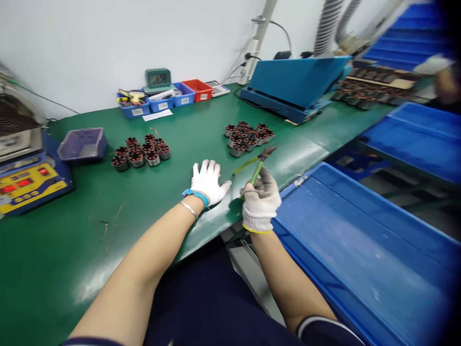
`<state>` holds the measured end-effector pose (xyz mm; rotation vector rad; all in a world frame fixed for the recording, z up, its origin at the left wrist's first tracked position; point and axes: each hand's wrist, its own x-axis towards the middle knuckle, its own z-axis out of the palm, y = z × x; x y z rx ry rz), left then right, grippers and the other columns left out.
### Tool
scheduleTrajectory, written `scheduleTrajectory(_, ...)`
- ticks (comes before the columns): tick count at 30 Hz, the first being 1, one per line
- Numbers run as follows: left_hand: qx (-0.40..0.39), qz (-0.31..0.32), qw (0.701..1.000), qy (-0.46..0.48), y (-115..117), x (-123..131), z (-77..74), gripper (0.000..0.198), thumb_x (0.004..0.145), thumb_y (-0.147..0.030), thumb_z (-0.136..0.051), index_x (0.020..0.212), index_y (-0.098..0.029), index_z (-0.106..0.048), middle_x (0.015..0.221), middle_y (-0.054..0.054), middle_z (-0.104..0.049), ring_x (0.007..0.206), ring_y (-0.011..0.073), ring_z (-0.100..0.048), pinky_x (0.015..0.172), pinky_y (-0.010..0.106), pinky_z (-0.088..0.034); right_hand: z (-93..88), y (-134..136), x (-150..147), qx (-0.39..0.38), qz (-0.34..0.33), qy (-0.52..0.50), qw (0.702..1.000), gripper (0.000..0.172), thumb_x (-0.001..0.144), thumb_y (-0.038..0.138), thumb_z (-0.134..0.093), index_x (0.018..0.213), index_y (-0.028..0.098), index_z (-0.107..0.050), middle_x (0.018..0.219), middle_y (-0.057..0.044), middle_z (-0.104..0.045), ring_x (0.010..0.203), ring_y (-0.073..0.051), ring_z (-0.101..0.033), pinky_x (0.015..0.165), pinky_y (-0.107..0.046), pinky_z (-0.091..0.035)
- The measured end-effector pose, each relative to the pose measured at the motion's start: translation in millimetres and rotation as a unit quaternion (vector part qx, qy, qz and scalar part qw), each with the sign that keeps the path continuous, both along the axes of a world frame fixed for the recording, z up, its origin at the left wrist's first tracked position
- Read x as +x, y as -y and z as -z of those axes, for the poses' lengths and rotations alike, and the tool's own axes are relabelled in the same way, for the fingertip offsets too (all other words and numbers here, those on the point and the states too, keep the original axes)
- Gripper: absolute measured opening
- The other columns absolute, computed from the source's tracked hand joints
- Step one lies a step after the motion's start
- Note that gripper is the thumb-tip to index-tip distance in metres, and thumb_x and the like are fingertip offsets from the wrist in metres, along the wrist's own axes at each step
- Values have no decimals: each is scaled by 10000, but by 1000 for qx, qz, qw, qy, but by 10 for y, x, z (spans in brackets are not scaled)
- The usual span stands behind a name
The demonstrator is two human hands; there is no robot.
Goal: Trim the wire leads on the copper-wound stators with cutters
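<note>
My left hand (208, 183), in a white glove with a blue wrist strap, lies flat on the green table with its fingers spread and nothing in them. In my gloved right hand (262, 201) is a pair of green-handled cutting pliers (260, 166), its dark jaws pointing up and away. The handles are spread apart and my fingers wrap round one of them. Beyond the pliers sits a cluster of copper-wound motor stators (248, 137). A second group of stators (141, 153) stands to the left, some with loose wire ends.
A purple bin (82, 144) and a yellow-blue device (32, 185) are at left. Small blue and red bins (203, 91) and a clock (158, 78) line the wall. A blue machine (295, 86) stands behind; a large blue tray (360, 250) lies right. Wire scraps (105, 226) litter the table.
</note>
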<state>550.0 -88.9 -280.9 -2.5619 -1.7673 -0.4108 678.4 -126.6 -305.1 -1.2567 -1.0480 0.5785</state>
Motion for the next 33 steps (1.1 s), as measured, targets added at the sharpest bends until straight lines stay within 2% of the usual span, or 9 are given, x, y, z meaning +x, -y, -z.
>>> scheduleTrajectory(4, 11, -127, 992, 3, -56, -336, -5, 832, 946, -675, -392, 1479, -39, -456, 1579, 237, -405, 1464, 390, -341, 1233, 611, -198, 53, 10, 13, 56, -42, 16, 997, 768, 705, 448, -607, 1386, 123, -460, 809, -32, -540, 607, -170, -525, 610, -355, -512)
scheduleTrajectory(11, -6, -314, 949, -23, 332, -1068, 4, 1010, 874, -800, -342, 1509, -15, -386, 1612, 292, -311, 1504, 434, -263, 1214, 658, -160, 171, -17, 30, 156, -78, -27, 984, 585, 721, 334, -745, 1266, 194, -585, 744, 4, -555, 567, -136, -489, 513, -280, -421)
scheduleTrajectory(14, -4, -378, 925, -36, 457, -1369, -3, 1025, 851, -810, -354, 1490, -10, -405, 1595, 290, -340, 1483, 435, -296, 1206, 660, -180, 241, -35, 30, 183, -88, -36, 979, 561, 722, 289, -753, 1261, 219, -613, 735, 10, -561, 564, -127, -499, 492, -258, -421)
scheduleTrajectory(17, 0, -423, 905, -41, 612, -1630, -54, 982, 838, -807, -379, 1420, -23, -482, 1531, 315, -415, 1434, 455, -359, 1177, 685, -209, 287, 1, 36, 164, -122, 30, 978, 587, 750, 266, -724, 1320, 209, -596, 698, 34, -530, 516, -112, -465, 446, -243, -391)
scheduleTrajectory(21, 19, -432, 901, -39, 757, -1884, -253, 905, 811, -738, -526, 1379, -33, -506, 1454, 323, -483, 1369, 479, -433, 1137, 708, -277, 201, 78, 17, 59, -133, 241, 960, 589, 776, 329, -663, 1343, 179, -613, 740, 7, -610, 518, -136, -516, 530, -298, -488)
scheduleTrajectory(25, 50, -409, 911, -5, 624, -2050, -519, 713, 935, -546, -461, 1487, -97, -412, 1626, 259, -270, 1370, 458, -458, 1073, 634, -428, -25, 63, -74, -91, -120, 424, 893, 624, 769, 353, -621, 1378, 218, -613, 946, -58, -703, 773, -236, -661, 685, -345, -521)
scheduleTrajectory(28, 28, -378, 925, 21, 415, -2133, -667, 601, 990, -552, -394, 1334, -94, -575, 1551, 210, -425, 1334, 405, -521, 1056, 602, -473, -159, 11, -134, -170, -120, 479, 853, 615, 822, 361, -615, 1426, 259, -572, 1068, -67, -714, 906, -271, -677, 717, -340, -503)
scheduleTrajectory(30, 17, -357, 933, 31, 314, -2163, -749, 583, 986, -584, -413, 1219, -100, -638, 1434, 166, -561, 1300, 350, -565, 1056, 560, -495, -206, -23, -150, -189, -123, 484, 845, 614, 840, 366, -617, 1443, 270, -554, 1116, -67, -712, 948, -277, -679, 736, -340, -499)
scheduleTrajectory(33, 16, -334, 941, 42, 329, -2131, -829, 630, 966, -630, -359, 1108, -102, -672, 1356, 124, -621, 1280, 356, -582, 1041, 546, -494, -226, -72, -141, -201, -127, 482, 843, 619, 847, 368, -617, 1453, 269, -543, 1139, -68, -713, 955, -282, -682, 761, -357, -504)
